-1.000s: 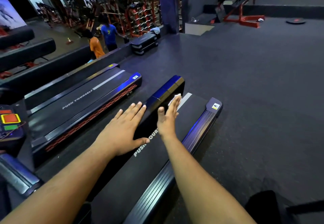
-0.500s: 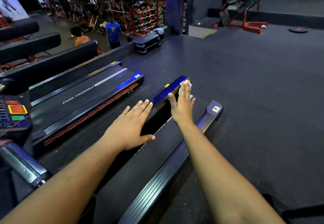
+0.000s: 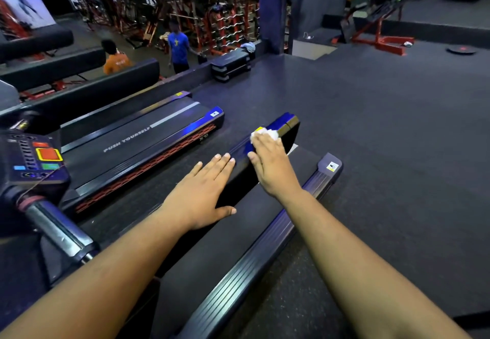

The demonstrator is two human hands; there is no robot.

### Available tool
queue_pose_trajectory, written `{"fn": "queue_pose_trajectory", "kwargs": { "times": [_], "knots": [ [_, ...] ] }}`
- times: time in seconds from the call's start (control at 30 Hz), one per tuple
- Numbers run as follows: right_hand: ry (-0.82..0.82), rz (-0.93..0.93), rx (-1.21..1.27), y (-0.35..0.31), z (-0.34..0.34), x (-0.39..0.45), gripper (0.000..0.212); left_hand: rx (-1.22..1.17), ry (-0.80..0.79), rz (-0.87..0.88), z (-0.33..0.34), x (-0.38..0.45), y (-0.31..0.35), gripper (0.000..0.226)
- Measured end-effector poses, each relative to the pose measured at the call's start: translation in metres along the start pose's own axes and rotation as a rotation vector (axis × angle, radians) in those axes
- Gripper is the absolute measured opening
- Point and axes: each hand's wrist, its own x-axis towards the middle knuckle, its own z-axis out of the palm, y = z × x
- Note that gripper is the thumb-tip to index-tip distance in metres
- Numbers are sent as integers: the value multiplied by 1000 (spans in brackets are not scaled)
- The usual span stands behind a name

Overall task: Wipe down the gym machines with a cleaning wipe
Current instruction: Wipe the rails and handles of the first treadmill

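While the right hand presses the wipe flat on the far end of the rail, it should push firmly, with the left hand resting flat nearby.

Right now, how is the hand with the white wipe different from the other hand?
The right hand presses a white wipe onto the treadmill's blue side rail; the left hand holds nothing. The right hand reaches farther along the rail; the left hand lies nearer the person. Both hands have straight fingers and lie flat on the same treadmill.
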Motion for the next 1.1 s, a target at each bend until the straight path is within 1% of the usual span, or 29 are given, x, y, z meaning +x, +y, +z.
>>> {"fn": "queue_pose_trajectory", "kwargs": {
  "times": [0.1,0.13,0.17,0.23,0.27,0.3,0.33,0.43,0.5,0.53,0.57,0.6,0.67,0.7,0.73,0.77,0.83,0.9,0.93,0.97,1.0,1.07,1.1],
  "knots": [
    [-66,-219,-78,-9,2,-20,52,-1,0,-8,1,-5,-1,110],
    [-68,-224,-112,-3,0,-20,52,-2,2,-8,2,-6,-1,110],
    [-69,-163,-128,4,-3,-17,52,-4,5,-7,1,-6,-1,110],
    [-77,46,-99,13,-8,-9,56,-7,4,-8,0,-9,0,110],
    [-86,112,-84,13,-10,-7,60,-5,8,-11,0,-11,0,109],
    [-98,127,-83,7,-10,-7,62,-2,10,-13,1,-12,0,109],
    [-112,97,-90,-3,-8,-10,63,1,11,-14,1,-13,0,110],
    [-158,-109,-96,-35,1,-32,60,-1,12,-14,3,-21,-4,111],
    [-161,-187,-134,-33,4,-46,59,-14,2,-8,5,-27,-7,112],
    [-135,-190,-160,-27,4,-46,60,-14,-5,1,4,-30,-9,112],
    [-107,-147,-175,-18,4,-43,61,-16,-12,8,4,-32,-10,113],
    [-87,-63,-174,-11,3,-39,63,-20,-20,16,3,-34,-11,113],
    [-59,130,-106,-7,5,-31,65,-31,-28,24,2,-35,-13,114],
    [-47,178,-63,-14,8,-31,65,-31,-21,29,2,-35,-13,115],
    [-43,175,-24,-25,13,-33,66,-36,-8,32,3,-35,-14,117],
    [-44,130,10,-37,18,-40,66,-45,2,37,4,-35,-13,118],
    [-48,-9,46,-59,29,-62,66,-68,16,34,5,-37,-14,120],
    [-15,-85,29,-58,37,-80,68,-70,22,39,5,-38,-15,119],
    [18,-76,10,-51,41,-82,71,-61,19,43,5,-38,-15,119],
    [49,-20,5,-43,44,-80,76,-51,18,42,5,-38,-15,119],
    [75,83,33,-37,46,-76,82,-42,14,40,6,-38,-15,119],
    [133,335,189,-33,51,-65,96,-30,11,36,7,-38,-15,120],
    [148,411,272,-39,54,-61,103,-26,14,32,7,-37,-15,120]
  ]
}}
